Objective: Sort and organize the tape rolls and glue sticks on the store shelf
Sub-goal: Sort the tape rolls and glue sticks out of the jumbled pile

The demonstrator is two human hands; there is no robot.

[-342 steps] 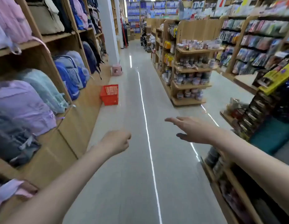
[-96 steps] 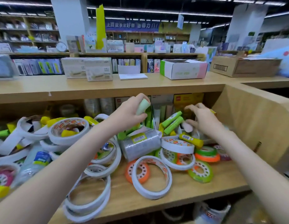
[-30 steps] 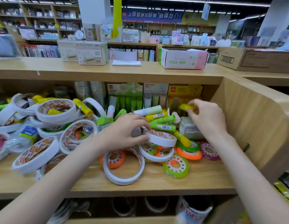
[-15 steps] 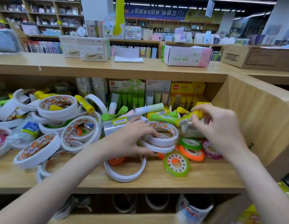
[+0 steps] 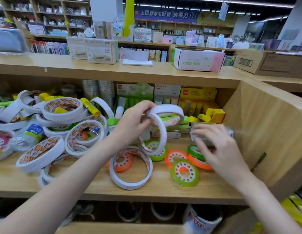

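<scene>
Since the frame 0.5 s earlier, 2 white tape rolls (image 5: 161,125) have been lifted off the heap at mid-shelf and are now held above it by the left hand (image 5: 132,123), fingers curled round their rims. The upper roll is seen tilted with its opening facing roughly forward and down; the lower roll hangs nearly on edge, its hole axis running about left to right, its printed inner face toward the camera. The right hand (image 5: 219,146) has come down from the yellow glue stick level and is now laid over a clear plastic-wrapped pack (image 5: 212,132) near the shelf's right wall (image 5: 265,132); the frame is blurred there, so whether the pack is gripped or only touched cannot be told. Judged effect on task: the centre is being cleared of large rolls, exposing the green glue sticks (image 5: 177,124), which lie with long axes about left to right, behind the lifted pair. 1 large white roll (image 5: 130,168) lies flat on the shelf board (image 5: 163,190) with an orange roll inside it; the small green roll (image 5: 185,173) and orange rolls (image 5: 176,157) lie flat just right of it. The left heap of white rolls (image 5: 62,108) is unsorted, yellow glue sticks (image 5: 90,107) lying slantwise across it. Sorting is judged early.
</scene>
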